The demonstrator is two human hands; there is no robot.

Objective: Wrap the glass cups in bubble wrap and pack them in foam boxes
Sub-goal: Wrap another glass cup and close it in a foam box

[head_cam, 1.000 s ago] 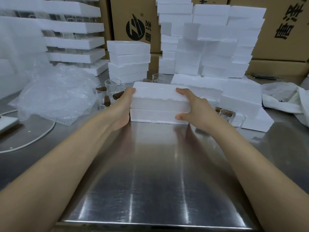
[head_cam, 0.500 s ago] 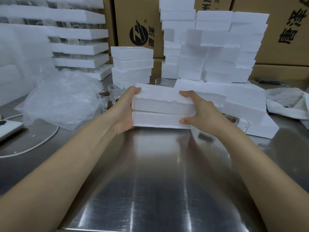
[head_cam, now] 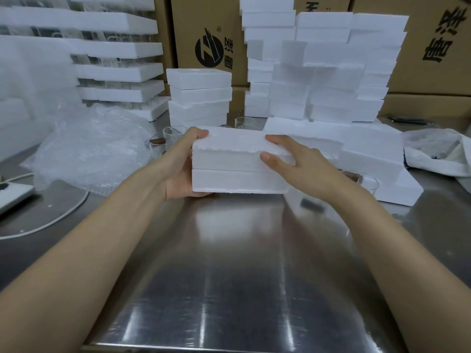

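While gripped at both ends, hangs low over the far part of the steel table [head_cam: 229, 263]: foam box [head_cam: 239, 169], white, rectangular, grainy, in two closed halves, with a straight seam across the near face and a ragged, crumbled top edge. Contact with the steel beneath: cannot tell.

Left hand [head_cam: 178, 171]: clasps the left end, thumb on the top corner, fingers curled under the bottom corner, forearm stretched in from the lower left. Right hand [head_cam: 298, 166]: grasps the right end, thumb pressed to the near face, fingers laid along the top, forearm reaching in from the lower right.

Behind and to the left, crumpled clear bubble wrap [head_cam: 91, 146], glossy and puckered. Just beside it, round glass cups [head_cam: 175, 135] standing upright, a brown piece inside one. More white foam farther back: a short stack [head_cam: 200, 95], an uneven wall of blocks [head_cam: 318, 72], and long foam trays [head_cam: 117, 49] layered with glassware at far left. Brown cardboard cartons [head_cam: 209, 21] with black print along the back. White cloth [head_cam: 438, 151] slumped at the right edge. White cable [head_cam: 51, 222] curving at the left.

Nearer the body, a wide stretch of brushed steel with soft streaked reflections, running between the forearms down to the table's straight front edge. Crowding only along the far and side margins.
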